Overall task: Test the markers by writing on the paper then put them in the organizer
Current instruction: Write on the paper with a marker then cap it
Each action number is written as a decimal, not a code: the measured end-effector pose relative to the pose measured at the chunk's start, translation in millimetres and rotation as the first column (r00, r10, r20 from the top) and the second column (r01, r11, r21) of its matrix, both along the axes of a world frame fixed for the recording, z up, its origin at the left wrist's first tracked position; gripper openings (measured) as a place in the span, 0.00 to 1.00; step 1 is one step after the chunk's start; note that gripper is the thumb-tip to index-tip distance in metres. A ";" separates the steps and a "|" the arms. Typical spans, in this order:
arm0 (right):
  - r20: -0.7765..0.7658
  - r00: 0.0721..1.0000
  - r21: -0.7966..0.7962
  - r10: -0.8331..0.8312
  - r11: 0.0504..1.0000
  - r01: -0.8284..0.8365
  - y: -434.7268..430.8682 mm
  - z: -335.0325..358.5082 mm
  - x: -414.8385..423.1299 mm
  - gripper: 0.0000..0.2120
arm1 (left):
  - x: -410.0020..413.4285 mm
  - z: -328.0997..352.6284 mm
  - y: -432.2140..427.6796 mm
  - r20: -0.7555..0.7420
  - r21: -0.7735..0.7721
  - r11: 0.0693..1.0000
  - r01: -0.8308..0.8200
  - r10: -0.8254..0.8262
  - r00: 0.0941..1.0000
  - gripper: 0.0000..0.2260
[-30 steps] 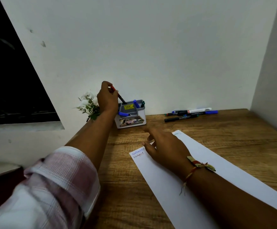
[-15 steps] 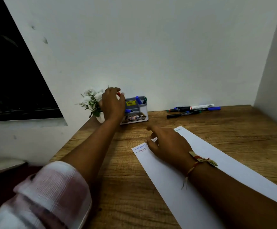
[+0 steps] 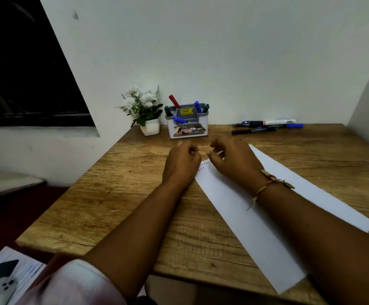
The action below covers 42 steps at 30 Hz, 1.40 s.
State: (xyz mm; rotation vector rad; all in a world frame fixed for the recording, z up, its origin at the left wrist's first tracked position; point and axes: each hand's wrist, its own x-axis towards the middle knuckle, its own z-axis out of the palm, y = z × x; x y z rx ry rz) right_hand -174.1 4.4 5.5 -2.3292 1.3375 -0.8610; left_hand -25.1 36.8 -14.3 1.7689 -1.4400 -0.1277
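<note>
Table [image 3: 135, 194]: brown, streaked wood grain. Paper [image 3: 256, 208]: plain white. Organizer [image 3: 188, 130]: white body, grey top, yellow label. In it, red marker [image 3: 174, 101], blue markers [image 3: 197, 106]. Loose markers [image 3: 265, 127] at far edge: black, white, blue. Flowers [image 3: 143, 102]: white, green leaves.

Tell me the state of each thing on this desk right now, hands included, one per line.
Paper: flat, writing near its far corner.
Organizer: upright, several markers inside.
Red marker: standing in the Organizer.
Loose markers: lying flat, outside the Organizer.
Left hand: empty, fingers loosely curled.
Right hand: empty, above the Paper.
</note>
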 end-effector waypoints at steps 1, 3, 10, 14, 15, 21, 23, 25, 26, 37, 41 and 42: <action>0.019 0.999 0.003 -0.031 1.000 0.031 -0.6 2.8 0.7 0.15 | -0.5 -0.8 -1.9 0.017 0.016 1.000 0.019 -0.019 1.000 0.02; 0.026 0.995 0.020 -0.095 0.995 0.094 -5.5 8.7 0.8 0.16 | -0.8 -2.3 -5.3 0.002 0.036 0.999 0.036 -0.036 0.999 0.03; -0.310 0.935 0.031 -0.170 0.982 0.188 -68.6 21.7 -24.9 0.17 | 6.5 -4.2 -10.4 -0.097 0.061 0.998 0.023 -0.017 0.995 0.04; -0.373 0.913 0.060 -0.165 0.978 0.201 -105.5 14.8 -37.0 0.22 | 7.5 -6.4 -15.3 -0.081 0.088 0.996 0.010 -0.003 0.997 0.06; -0.372 0.915 0.052 -0.158 0.980 0.191 -113.2 11.4 -38.3 0.23 | 7.6 -6.9 -16.1 -0.077 0.090 0.996 0.009 -0.002 0.997 0.07; -0.408 0.901 -0.041 -0.146 0.989 0.141 -148.4 -7.1 -38.0 0.21 | 7.5 -8.3 -19.9 -0.083 0.105 0.994 -0.018 0.027 0.996 0.07; -0.432 0.891 -0.081 -0.139 0.990 0.115 -151.8 -9.3 -34.8 0.14 | 7.5 -8.1 -20.7 -0.076 0.108 0.994 -0.029 0.037 0.996 0.06; -0.453 0.880 -0.116 -0.144 0.988 0.102 -153.5 -10.6 -32.7 0.11 | 7.3 -7.9 -21.2 -0.064 0.111 0.993 -0.035 0.042 0.997 0.05; -0.461 0.875 -0.130 -0.152 0.986 0.102 -152.5 -10.2 -31.8 0.10 | 7.2 -7.9 -21.2 -0.061 0.113 0.993 -0.038 0.045 0.997 0.05; -0.232 0.972 -0.254 0.030 0.963 -0.091 -56.3 64.2 -6.0 0.13 | 6.7 -4.3 -16.0 -0.114 0.055 0.998 0.010 -0.004 0.994 0.11; -0.111 0.992 -0.057 0.058 0.996 -0.065 -15.9 62.5 -13.3 0.11 | -1.9 4.6 -8.2 -0.139 -0.133 0.980 0.146 -0.165 0.977 0.16; -0.084 0.994 -0.002 0.072 0.997 -0.073 -8.9 57.4 -16.1 0.10 | -4.1 5.9 -7.2 -0.156 -0.152 0.973 0.174 -0.197 0.968 0.17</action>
